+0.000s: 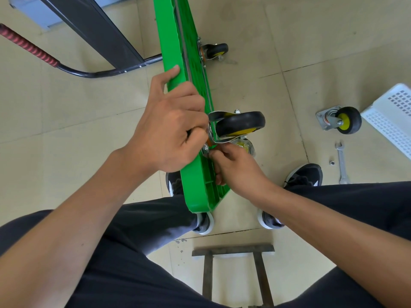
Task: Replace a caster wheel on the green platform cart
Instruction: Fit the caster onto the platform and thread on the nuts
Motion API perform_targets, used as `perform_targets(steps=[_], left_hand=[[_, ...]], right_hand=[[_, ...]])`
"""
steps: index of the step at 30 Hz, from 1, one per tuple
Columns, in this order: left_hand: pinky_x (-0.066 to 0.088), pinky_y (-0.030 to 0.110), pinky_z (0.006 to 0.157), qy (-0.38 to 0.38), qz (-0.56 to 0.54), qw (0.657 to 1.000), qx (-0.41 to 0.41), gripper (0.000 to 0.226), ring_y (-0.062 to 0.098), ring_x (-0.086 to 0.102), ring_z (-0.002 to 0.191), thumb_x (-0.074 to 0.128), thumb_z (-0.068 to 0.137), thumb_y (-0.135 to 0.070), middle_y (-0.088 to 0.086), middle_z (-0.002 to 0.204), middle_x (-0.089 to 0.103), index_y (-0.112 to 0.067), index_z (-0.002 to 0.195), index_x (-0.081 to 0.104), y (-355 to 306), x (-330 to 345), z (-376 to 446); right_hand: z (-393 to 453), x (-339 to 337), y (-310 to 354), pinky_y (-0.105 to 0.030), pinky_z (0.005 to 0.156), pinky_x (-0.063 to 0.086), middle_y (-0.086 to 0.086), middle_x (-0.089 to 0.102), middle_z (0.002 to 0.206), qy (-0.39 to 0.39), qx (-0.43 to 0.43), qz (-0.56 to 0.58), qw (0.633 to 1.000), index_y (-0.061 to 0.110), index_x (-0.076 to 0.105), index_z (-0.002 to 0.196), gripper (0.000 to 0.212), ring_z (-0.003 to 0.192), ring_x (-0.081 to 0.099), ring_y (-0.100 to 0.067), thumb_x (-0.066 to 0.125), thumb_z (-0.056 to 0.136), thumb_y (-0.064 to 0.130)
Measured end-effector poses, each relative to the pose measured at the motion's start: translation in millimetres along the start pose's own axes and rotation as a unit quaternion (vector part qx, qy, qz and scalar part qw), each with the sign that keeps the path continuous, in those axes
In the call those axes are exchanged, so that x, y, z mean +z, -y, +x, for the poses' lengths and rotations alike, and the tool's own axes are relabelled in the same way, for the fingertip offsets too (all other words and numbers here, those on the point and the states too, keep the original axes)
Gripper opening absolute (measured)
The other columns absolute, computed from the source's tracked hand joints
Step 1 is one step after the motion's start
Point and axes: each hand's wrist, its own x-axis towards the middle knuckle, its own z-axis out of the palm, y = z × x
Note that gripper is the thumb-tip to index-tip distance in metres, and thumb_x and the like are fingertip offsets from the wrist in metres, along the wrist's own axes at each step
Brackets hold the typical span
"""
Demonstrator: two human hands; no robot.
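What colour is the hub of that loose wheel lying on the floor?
Yellow, inside a black tyre; the loose wheel shows clearly in the head view.

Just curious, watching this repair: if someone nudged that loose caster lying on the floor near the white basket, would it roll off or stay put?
The loose caster would probably scoot and stop, since it seems to lie partly on its flat mounting plate. Set upright, its round wheel would likely roll easily on the smooth tiled floor. With a metal plate and fork, it is probably heavy for its size.
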Motion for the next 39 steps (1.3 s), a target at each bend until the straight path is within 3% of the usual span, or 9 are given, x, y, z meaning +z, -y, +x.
perform_targets(steps=[3, 9, 15, 20, 23, 26, 31, 36, 39], left_hand=[[0.026, 0.057, 0.110, 0.001, -0.005, 1.000, -0.002, 0.030, 0.019, 0.053, 0.076, 0.040, 0.083, -0.016, -0.003, 0.064, 0.052, -0.016, 0.057, 0.054, -1.1, -0.6, 0.3], [0.026, 0.056, 0.111, 0.015, 0.004, 1.000, -0.005, 0.031, 0.019, 0.053, 0.076, 0.038, 0.083, -0.017, -0.002, 0.065, 0.053, -0.015, 0.058, 0.056, -2.2, -2.5, 0.0], [0.022, 0.053, 0.115, 0.047, 0.030, 0.998, 0.006, 0.036, 0.022, 0.057, 0.083, 0.037, 0.086, -0.021, -0.001, 0.071, 0.059, -0.014, 0.063, 0.064, -1.5, -6.7, -1.1], [0.021, 0.054, 0.116, 0.062, 0.023, 0.998, 0.005, 0.034, 0.022, 0.058, 0.089, 0.037, 0.087, -0.021, -0.004, 0.075, 0.061, -0.016, 0.067, 0.065, -4.2, -11.2, -1.1], [0.019, 0.054, 0.117, 0.065, -0.002, 0.998, -0.004, 0.031, 0.019, 0.059, 0.094, 0.040, 0.086, -0.019, -0.008, 0.079, 0.064, -0.019, 0.071, 0.068, -6.4, -15.5, -1.1], [0.020, 0.053, 0.118, 0.065, -0.014, 0.997, -0.027, 0.028, 0.016, 0.059, 0.099, 0.043, 0.084, -0.021, -0.009, 0.085, 0.066, -0.022, 0.077, 0.070, -11.7, -19.9, 2.3], [0.029, 0.047, 0.111, 0.055, -0.015, 0.997, -0.057, 0.031, 0.019, 0.058, 0.102, 0.041, 0.087, -0.029, -0.008, 0.091, 0.069, -0.022, 0.088, 0.072, -26.9, -24.0, 20.4], [0.045, 0.050, 0.094, 0.062, -0.061, 0.995, -0.052, 0.033, 0.026, 0.059, 0.107, 0.043, 0.090, -0.030, 0.000, 0.102, 0.070, -0.019, 0.104, 0.071, -54.1, -15.9, 58.4], [0.045, 0.050, 0.097, 0.070, -0.078, 0.992, -0.063, 0.039, 0.028, 0.057, 0.113, 0.040, 0.086, -0.034, 0.002, 0.111, 0.070, -0.021, 0.109, 0.069, -71.3, -2.2, 81.6]], right_hand=[[-0.1, -2.5, 8.1, -0.045, 0.065, 0.057, 0.004, 0.058, 0.057, 0.016, 0.039, 0.008, 0.999, 0.018, 0.059, 0.074, 0.026, 0.052, 0.064, -0.020, 0.054, 0.098, 0.027], [-0.6, -4.0, 12.3, -0.048, 0.068, 0.058, 0.000, 0.061, 0.063, 0.026, 0.049, -0.007, 0.998, 0.018, 0.059, 0.076, 0.024, 0.054, 0.066, -0.020, 0.054, 0.097, 0.029], [-2.7, -10.2, 8.3, -0.039, 0.063, 0.055, 0.000, 0.066, 0.069, 0.037, 0.047, -0.006, 0.998, 0.020, 0.063, 0.085, 0.020, 0.059, 0.066, -0.018, 0.056, 0.100, 0.031], [-10.5, -19.6, 9.5, -0.039, 0.065, 0.055, 0.000, 0.070, 0.075, 0.057, 0.027, -0.078, 0.995, 0.016, 0.063, 0.087, 0.023, 0.063, 0.070, -0.020, 0.053, 0.102, 0.030], [-16.0, -28.5, 10.6, -0.024, 0.055, 0.049, 0.000, 0.070, 0.077, 0.066, 0.024, -0.111, 0.991, 0.015, 0.065, 0.095, 0.017, 0.061, 0.068, -0.015, 0.053, 0.102, 0.025], [-17.9, -41.4, 15.0, -0.023, 0.057, 0.047, -0.001, 0.072, 0.081, 0.066, 0.017, -0.140, 0.988, 0.015, 0.068, 0.098, 0.015, 0.065, 0.071, -0.016, 0.055, 0.099, 0.023], [-18.4, -73.5, 31.7, -0.014, 0.052, 0.044, -0.003, 0.075, 0.090, 0.058, 0.021, -0.162, 0.985, 0.016, 0.070, 0.098, 0.015, 0.072, 0.073, -0.017, 0.056, 0.096, 0.021], [-26.5, -129.1, 65.5, -0.031, 0.071, 0.053, -0.002, 0.075, 0.095, 0.039, 0.010, -0.195, 0.980, 0.019, 0.070, 0.102, 0.016, 0.081, 0.073, -0.016, 0.056, 0.100, 0.025], [-32.3, -168.7, 79.5, -0.021, 0.068, 0.051, 0.001, 0.075, 0.099, 0.005, -0.009, -0.236, 0.972, 0.020, 0.071, 0.105, 0.019, 0.085, 0.073, -0.015, 0.055, 0.100, 0.029]])
